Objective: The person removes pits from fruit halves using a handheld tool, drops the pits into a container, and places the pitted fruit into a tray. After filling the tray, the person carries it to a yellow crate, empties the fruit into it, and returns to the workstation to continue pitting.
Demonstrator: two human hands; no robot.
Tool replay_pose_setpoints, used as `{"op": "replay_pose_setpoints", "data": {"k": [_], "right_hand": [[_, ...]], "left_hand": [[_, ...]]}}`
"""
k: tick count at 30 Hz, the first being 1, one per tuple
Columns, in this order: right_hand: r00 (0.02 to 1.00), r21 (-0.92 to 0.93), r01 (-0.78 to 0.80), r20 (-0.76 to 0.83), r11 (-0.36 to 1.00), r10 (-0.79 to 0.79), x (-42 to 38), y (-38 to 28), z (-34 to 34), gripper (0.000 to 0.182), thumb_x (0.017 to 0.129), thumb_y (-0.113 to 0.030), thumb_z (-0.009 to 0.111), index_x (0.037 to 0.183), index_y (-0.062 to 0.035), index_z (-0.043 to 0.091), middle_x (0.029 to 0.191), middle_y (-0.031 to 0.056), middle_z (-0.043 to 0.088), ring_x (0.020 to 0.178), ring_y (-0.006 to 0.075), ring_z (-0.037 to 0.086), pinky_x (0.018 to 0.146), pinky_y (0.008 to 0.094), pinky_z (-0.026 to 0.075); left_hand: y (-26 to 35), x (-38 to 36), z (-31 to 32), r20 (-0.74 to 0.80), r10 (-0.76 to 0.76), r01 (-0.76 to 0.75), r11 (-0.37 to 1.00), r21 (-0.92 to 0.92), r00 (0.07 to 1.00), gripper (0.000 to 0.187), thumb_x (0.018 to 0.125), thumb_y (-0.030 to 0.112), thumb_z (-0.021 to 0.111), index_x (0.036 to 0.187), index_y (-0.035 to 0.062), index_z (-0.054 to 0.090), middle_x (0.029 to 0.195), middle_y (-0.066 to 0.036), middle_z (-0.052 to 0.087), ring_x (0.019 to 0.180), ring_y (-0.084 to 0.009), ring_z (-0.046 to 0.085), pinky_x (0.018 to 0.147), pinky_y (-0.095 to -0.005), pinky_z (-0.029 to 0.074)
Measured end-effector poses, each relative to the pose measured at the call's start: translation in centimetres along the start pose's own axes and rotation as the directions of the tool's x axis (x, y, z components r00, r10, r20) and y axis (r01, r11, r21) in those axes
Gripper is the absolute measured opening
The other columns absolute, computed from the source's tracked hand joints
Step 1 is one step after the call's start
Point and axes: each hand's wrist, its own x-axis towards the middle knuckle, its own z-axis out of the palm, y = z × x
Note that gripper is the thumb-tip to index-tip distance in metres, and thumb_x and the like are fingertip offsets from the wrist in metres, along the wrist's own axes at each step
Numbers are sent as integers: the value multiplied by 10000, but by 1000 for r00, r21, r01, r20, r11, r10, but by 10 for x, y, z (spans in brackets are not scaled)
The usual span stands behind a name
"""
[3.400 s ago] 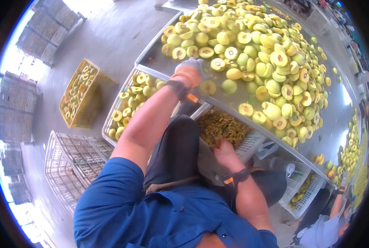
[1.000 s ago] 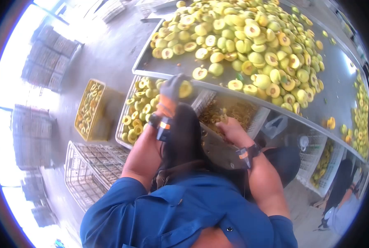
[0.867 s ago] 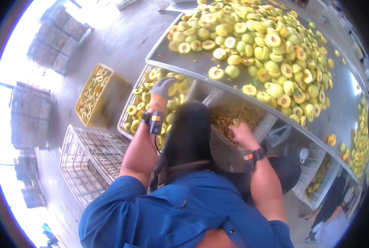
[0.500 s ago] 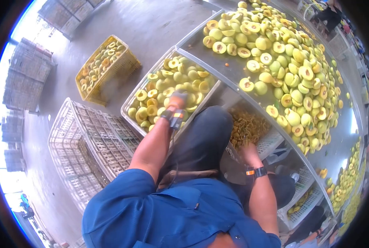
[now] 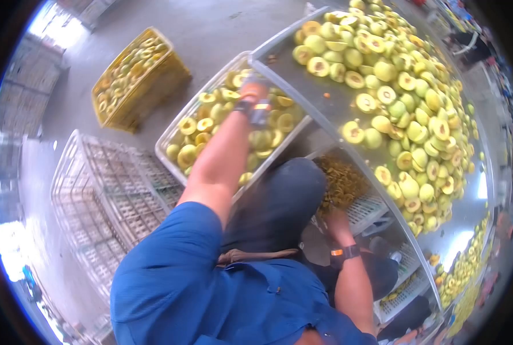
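My left hand [image 5: 254, 92] reaches over the far part of a pale plastic crate [image 5: 166, 137] filled with halved yellow-green peaches [image 5: 204, 124]. Its fingers are smeared by motion and overlap the fruit, and a dark band with a small device sits at the wrist. Lower down, beneath the metal table's edge, my right hand [image 5: 338, 224] is at the near side of a crate holding a heap of brown scraps [image 5: 342, 183]. Its fingertips are hidden against that crate and heap. A dark watch-like band [image 5: 348, 253] circles the right wrist.
A metal table [image 5: 308, 95] with a raised rim carries a large pile of halved peaches [image 5: 406, 103]. A yellow crate [image 5: 147, 89] of fruit stands on the floor beyond. White lattice crates [image 5: 112, 201] stand at left. Grey crates [image 5: 26, 75] are stacked farther off.
My left hand has moved farther forward across the peach crate, with the arm stretched longer. My right hand stays by the brown scraps. The whole view has shifted slightly.
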Motion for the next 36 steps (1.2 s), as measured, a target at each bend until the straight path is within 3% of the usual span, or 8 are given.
{"op": "replay_pose_setpoints", "data": {"k": [2,5,10,17,21,24,32,36], "right_hand": [[987,145,-159,7,977,159,0,-19,-17,280,901,-202,616,1002,30,736,1014,322,714,1010,497,684,870,534,533],[942,390,-304,-12,869,335,0,-78,-55,298,894,-209,624,1021,40,729,994,327,713,1004,505,683,875,532,534],[953,470,-273,13,839,303,7,-87,-64,347,901,-240,649,1066,61,702,1007,339,706,1020,514,677,892,530,536],[959,475,-41,-229,879,169,-9,-99,-94,412,941,-293,667,1130,73,644,1025,339,699,1017,516,673,901,536,530],[933,666,110,-325,738,154,-26,-109,-118,368,939,-254,695,1124,61,646,1005,323,706,997,503,682,888,512,537],[898,773,241,-408,587,167,-44,-125,-144,311,937,-195,706,1126,45,648,1005,313,712,997,496,688,877,490,546],[783,665,316,-585,677,209,-81,-127,-170,297,966,-178,662,1172,34,632,1004,279,712,978,445,687,870,471,528],[768,651,312,-601,692,219,-85,-119,-160,302,971,-188,659,1172,34,621,998,281,709,971,453,690,859,475,522]], "left_hand": [[-16,6,26,-332,-195,151,976,-154,923,268,908,159,652,1134,62,758,1059,-169,768,945,-337,739,824,-445,572],[43,-51,-96,-603,-686,23,668,-744,408,236,920,73,673,1139,43,754,967,-112,775,853,-321,735,808,-397,581],[172,-78,-193,-394,64,-327,684,-652,917,220,900,127,690,1101,78,766,941,-168,725,887,-376,709,852,-428,587],[262,-19,-159,334,557,-447,822,-352,761,472,779,388,814,1173,130,783,1121,-165,773,996,-360,734,946,-445,581],[276,-48,-184,141,416,-302,817,-491,898,443,834,245,839,1233,78,744,1030,-168,777,948,-285,755,801,-405,621],[284,-84,-191,152,264,54,348,-936,953,460,896,30,808,1329,-11,659,1072,-147,735,937,-189,734,694,-304,637],[331,-199,-203,148,222,151,0,-988,964,442,878,105,815,1284,-18,689,1020,-118,777,881,-158,726,740,-304,611],[349,-230,-198,-14,56,-29,275,-961,998,415,824,145,875,1175,-19,728,994,-113,777,870,-140,712,751,-306,586]]}}
